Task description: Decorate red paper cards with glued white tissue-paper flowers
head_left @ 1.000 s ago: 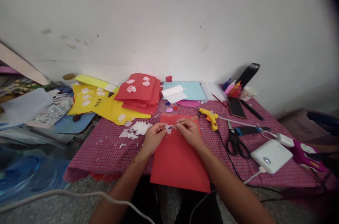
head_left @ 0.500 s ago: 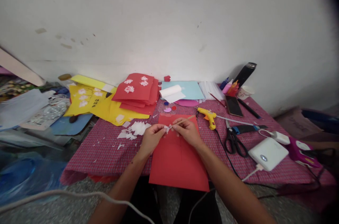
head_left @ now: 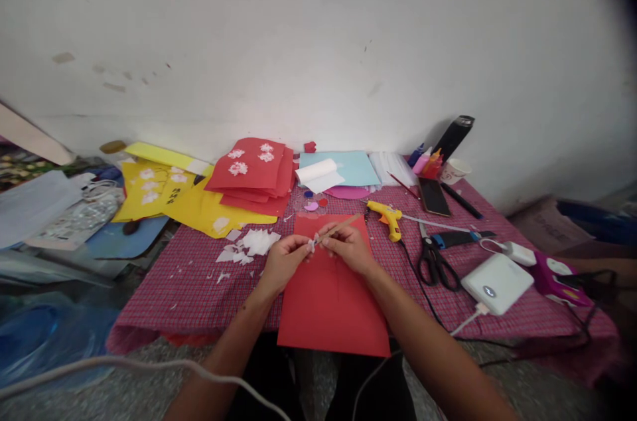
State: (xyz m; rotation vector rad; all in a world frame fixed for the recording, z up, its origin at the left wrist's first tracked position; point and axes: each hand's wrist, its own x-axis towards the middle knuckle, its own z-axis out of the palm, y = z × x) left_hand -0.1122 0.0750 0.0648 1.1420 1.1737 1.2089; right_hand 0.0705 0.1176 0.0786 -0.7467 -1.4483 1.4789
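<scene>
Above a red sheet of paper (head_left: 333, 315), my two hands meet near its top end. My left hand (head_left: 287, 256) is closed, its thumb and finger pinching a small piece of white paper (head_left: 313, 244). A thin wooden stick (head_left: 343, 224) slants up to the right from my right hand (head_left: 348, 250), which grips it near the tip; that tip touches the white piece. Left of my left hand lies a loose heap of cut white paper pieces (head_left: 253, 243).
A yellow glue gun (head_left: 388, 216), black scissors (head_left: 434, 265) and a white power bank (head_left: 497, 285) lie on the right. Red cards with white flowers (head_left: 253, 168) and yellow sheets (head_left: 199, 205) are at the back left. A white roll (head_left: 318, 172) rests on pale blue paper (head_left: 358, 172).
The stick has turned slightly between my fingers, and the white piece looks more bunched around its tip. The whole view has shifted a little; both hands stay over the red sheet.
</scene>
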